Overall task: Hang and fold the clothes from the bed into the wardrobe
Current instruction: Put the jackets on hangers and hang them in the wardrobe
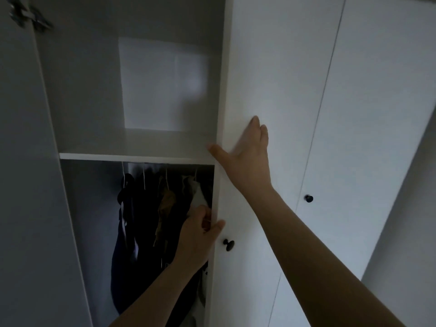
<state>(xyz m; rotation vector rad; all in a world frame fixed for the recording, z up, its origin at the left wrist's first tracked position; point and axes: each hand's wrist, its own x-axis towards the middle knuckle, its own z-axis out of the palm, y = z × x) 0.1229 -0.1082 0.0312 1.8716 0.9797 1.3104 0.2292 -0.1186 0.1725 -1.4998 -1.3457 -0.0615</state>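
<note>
Our two hands at the open white wooden wardrobe [271,67].

Our right hand [247,156] lies flat on the closed white door [278,79], fingers together and thumb spread. Our left hand [200,234] reaches inside and pinches a light cloth [198,199] among the dark clothes on hangers [146,208] under the white shelf [132,147].

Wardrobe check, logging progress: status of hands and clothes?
Right hand flat on closed door. Left hand among hanging clothes, grip unclear. Shelf bare.
</note>
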